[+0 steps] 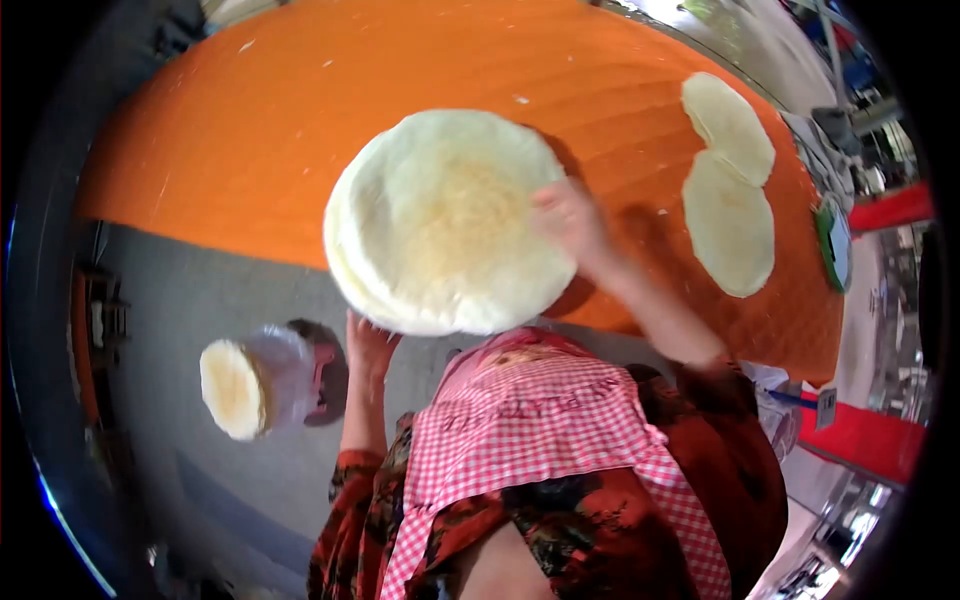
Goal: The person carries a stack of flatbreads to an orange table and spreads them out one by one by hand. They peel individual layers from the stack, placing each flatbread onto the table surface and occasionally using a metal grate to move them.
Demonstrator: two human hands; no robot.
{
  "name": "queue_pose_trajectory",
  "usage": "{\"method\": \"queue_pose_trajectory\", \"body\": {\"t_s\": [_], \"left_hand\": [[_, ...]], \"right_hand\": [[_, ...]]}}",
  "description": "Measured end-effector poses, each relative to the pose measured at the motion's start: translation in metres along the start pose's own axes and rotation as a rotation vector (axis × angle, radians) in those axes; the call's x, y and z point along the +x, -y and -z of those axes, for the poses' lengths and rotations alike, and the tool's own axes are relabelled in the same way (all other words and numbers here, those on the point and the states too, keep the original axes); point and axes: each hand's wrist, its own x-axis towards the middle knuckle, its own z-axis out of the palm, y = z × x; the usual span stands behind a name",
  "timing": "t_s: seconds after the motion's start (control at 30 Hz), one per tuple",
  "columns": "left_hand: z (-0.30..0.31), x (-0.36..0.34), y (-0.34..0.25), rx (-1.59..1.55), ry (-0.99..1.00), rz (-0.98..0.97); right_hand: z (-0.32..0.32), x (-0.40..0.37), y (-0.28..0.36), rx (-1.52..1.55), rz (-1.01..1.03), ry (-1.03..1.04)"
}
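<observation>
A stack of large round flatbreads (440,220) reaches over the near edge of the orange-covered table. The top one is pale, with a browned middle. My left hand (368,342) holds the stack from below at its near left edge; its fingers are mostly hidden beneath the bread. Over the right side of the top flatbread is my right hand (568,220), slightly blurred, its fingers curled in. Whether it pinches the bread or anything else cannot be made out.
Two thin flatbreads (728,225) lie partly overlapped on the orange cloth (250,130) at right. On the floor at lower left, another pile of flatbreads (232,390) sits with clear plastic beside a pink stool (322,375). A green-rimmed item (832,245) stands at the table's right edge.
</observation>
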Motion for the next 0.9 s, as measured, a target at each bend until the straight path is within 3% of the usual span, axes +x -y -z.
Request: {"method": "queue_pose_trajectory", "body": {"t_s": [0.03,0.07,0.13,0.23,0.33,0.47,0.57,0.67,0.73,0.77,0.83,0.9], "left_hand": [[-0.002,0.002,-0.003,-0.018,0.002,0.002],[-0.005,0.004,-0.006,-0.034,0.017,0.007],[0.008,0.016,-0.008,-0.074,0.103,-0.006],[0.016,0.019,-0.014,-0.113,0.132,0.027],[0.017,0.012,-0.025,-0.073,0.163,0.047],[0.027,0.024,-0.032,-0.056,0.193,0.08],[0.02,0.031,-0.033,0.027,0.159,0.054],[0.012,0.045,-0.037,-0.014,-0.015,0.076],[0.012,0.059,-0.055,-0.031,0.215,0.085],[0.009,0.066,-0.071,0.005,0.273,0.108],[-0.015,0.062,-0.11,0.087,0.139,0.124],[-0.015,0.094,-0.135,0.136,0.253,0.138]], "right_hand": [[-0.056,-0.009,0.007,-0.245,0.315,0.089],[-0.098,-0.016,0.051,-0.435,0.376,0.158],[-0.155,-0.021,0.092,-0.591,0.238,0.366],[-0.187,-0.019,0.09,-0.863,0.124,0.424],[-0.179,-0.023,0.096,-0.811,0.209,0.311],[-0.177,-0.018,0.094,-0.783,0.108,0.352],[-0.188,-0.02,0.099,-0.811,0.131,0.311],[-0.185,-0.013,0.085,-0.768,0.126,0.344],[-0.182,-0.007,0.081,-0.644,0.153,0.23],[-0.183,-0.002,0.081,-0.605,0.068,0.232],[-0.197,0.017,0.081,-0.574,-0.046,0.249],[-0.215,0.043,0.079,-0.602,-0.1,0.213]]}}
